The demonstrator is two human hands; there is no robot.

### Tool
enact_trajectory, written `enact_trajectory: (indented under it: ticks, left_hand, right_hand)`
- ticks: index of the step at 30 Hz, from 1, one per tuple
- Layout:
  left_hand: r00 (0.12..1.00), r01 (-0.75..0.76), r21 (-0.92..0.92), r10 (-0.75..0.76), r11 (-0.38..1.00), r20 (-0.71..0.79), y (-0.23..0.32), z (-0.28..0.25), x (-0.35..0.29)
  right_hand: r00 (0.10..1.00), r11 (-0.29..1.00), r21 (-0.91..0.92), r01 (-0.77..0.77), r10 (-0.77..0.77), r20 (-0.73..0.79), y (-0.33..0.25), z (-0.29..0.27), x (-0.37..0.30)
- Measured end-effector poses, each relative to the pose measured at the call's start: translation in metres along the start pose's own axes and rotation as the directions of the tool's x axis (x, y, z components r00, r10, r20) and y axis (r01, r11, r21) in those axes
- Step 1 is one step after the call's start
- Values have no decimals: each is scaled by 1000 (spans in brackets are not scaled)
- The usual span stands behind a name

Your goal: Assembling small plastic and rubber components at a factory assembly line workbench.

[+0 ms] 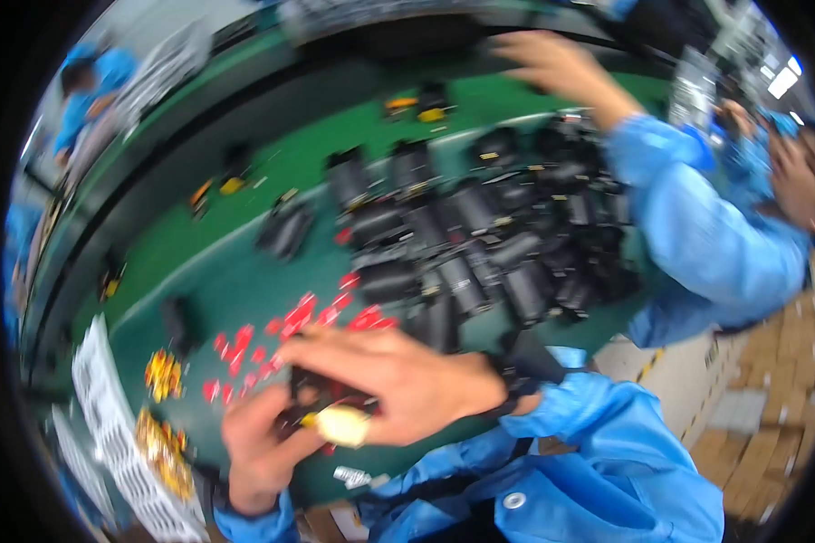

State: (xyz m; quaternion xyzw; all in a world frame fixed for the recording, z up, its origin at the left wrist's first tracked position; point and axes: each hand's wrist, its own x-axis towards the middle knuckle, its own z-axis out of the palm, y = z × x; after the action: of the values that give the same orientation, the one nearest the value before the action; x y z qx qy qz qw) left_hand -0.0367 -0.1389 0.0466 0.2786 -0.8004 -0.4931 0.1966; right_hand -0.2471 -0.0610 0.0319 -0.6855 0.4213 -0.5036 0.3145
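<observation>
Low in the middle of the head view, my two hands close on a small dark, glossy part. My left hand grips its left side, fingers curled. From the right, my right hand reaches over the part and covers much of it. A pale yellow cover, like a finger cot, shows at the right hand's lower edge. The part's exact kind is hidden and blurred. Just beyond my hands, small red pieces lie scattered on the green mat.
Many black housings are heaped centre to right. A co-worker's hand reaches over them. On the left are small yellow-orange parts, a bag of gold-coloured pieces and a white slotted tray. Cardboard boxes stand right.
</observation>
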Motion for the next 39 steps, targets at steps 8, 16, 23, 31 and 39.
enact_trajectory:
  ticks: [8, 16, 23, 31, 39]
  left_hand:
    - [984, -169, 143, 175, 975, -28, 12, 8, 8]
    - [992, -122, 185, 117, 975, 38, 9, 2, 5]
    - [960, -277, 24, 275, 961, 55, -1, -9, 8]
    - [970, -214, 59, 204, 975, 134, -1, -9, 5]
    - [998, -20, -370, 40, 929, 48, 0, -4, 1]
  right_hand:
    - [955, 982, -73, 174, -186, -229, 19, 14, -4]
    - [983, 989, -120, 80, -99, -155, 8, 2, -8]
    - [967, 983, -109, 149, -168, -192, -1, 1, -4]
    - [962, 982, -78, 175, -187, -198, 5, 1, -9]
    - [952, 980, 71, 185, -161, -259, 4, 7, -11]
